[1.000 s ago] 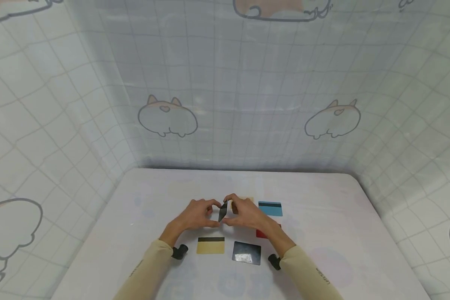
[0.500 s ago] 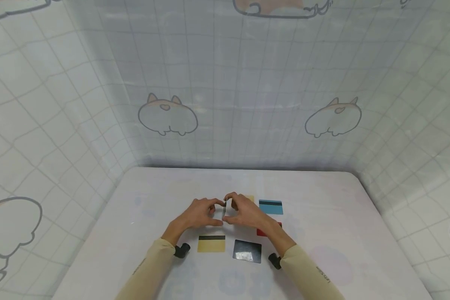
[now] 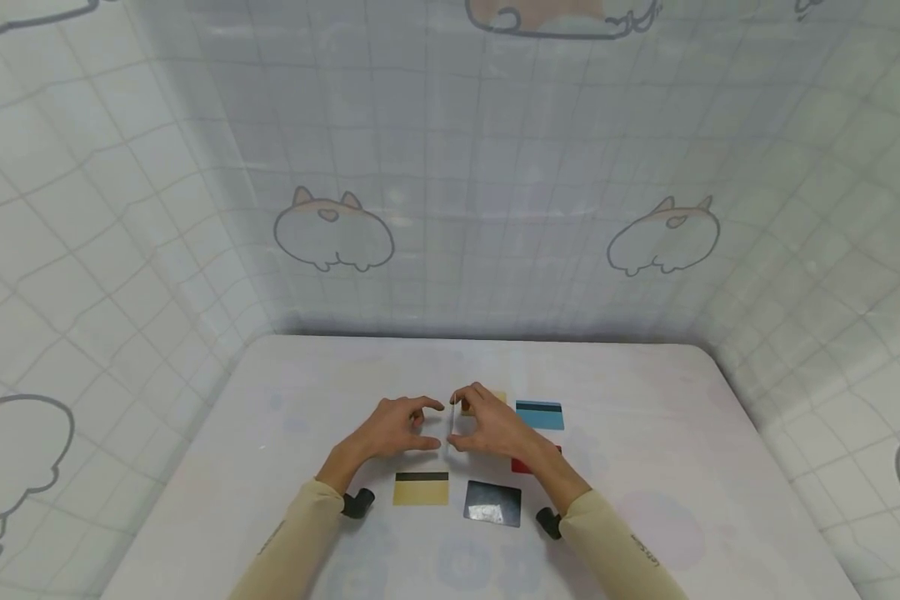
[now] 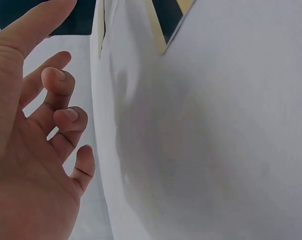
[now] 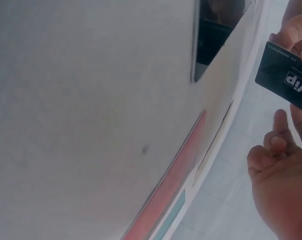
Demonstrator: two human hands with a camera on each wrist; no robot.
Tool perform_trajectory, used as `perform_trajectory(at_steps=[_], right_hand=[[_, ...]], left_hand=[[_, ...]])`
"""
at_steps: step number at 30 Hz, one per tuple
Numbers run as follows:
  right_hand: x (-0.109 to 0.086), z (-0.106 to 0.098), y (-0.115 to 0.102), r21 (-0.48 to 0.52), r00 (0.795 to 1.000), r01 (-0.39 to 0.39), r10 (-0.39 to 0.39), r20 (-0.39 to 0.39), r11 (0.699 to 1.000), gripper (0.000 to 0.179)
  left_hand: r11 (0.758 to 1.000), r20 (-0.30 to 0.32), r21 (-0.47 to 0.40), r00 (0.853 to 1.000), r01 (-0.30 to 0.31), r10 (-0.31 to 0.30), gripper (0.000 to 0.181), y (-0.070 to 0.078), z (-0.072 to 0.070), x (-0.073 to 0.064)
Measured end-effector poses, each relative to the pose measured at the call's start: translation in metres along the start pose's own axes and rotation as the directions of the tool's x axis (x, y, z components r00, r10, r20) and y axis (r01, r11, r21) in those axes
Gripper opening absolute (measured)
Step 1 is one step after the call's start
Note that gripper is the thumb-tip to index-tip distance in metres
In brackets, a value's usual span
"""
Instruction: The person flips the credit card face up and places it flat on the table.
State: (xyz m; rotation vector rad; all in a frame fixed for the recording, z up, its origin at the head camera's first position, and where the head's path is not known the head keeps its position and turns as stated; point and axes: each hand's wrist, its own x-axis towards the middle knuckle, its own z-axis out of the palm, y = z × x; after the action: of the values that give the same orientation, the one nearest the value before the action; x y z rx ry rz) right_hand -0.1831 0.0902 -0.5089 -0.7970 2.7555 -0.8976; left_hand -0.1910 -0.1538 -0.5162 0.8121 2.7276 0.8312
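Observation:
Between the curved thumb and fingers of my right hand [image 3: 490, 423], a dark card [image 3: 452, 417] is held upright, almost edge-on in the head view. White lettering reading "Vip" shows on the card [image 5: 286, 77] in the right wrist view. My left hand [image 3: 393, 427] faces it from the left, thumb and fingers spread, with a small gap to the card. In the left wrist view, the loosely bent fingers of the left hand [image 4: 40, 115] hold nothing, and its thumb overlaps the dark card [image 4: 80, 22] behind it.
On the white table [image 3: 330, 367] lie a gold card with a dark stripe [image 3: 421, 492], a dark glossy card [image 3: 492, 504], a blue striped card [image 3: 540, 417], a partly hidden red card [image 3: 522, 467] and a pale yellow card [image 3: 499, 397]. A patterned curtain [image 3: 495, 275] surrounds the table.
The held card has turned from showing its dark face to edge-on. My left hand, at the card half a second ago, has let go and drawn slightly left; the right hand keeps hold.

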Motion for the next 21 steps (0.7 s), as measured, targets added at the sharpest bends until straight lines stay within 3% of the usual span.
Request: perform_trajectory(at_steps=[10, 21], right_hand=[[0.000, -0.002, 0.000, -0.049, 0.999, -0.046, 0.046, -0.013, 0.998, 0.061], [0.002, -0.005, 0.000, -0.080, 0.999, -0.036, 0.036, -0.007, 0.996, 0.063]], left_hand=[[0.998, -0.049, -0.043, 0.998, -0.042, 0.039, 0.060, 0.002, -0.007, 0.001], [0.993, -0.076, -0.077, 0.993, -0.093, 0.087, 0.060, 0.002, -0.011, 0.002]])
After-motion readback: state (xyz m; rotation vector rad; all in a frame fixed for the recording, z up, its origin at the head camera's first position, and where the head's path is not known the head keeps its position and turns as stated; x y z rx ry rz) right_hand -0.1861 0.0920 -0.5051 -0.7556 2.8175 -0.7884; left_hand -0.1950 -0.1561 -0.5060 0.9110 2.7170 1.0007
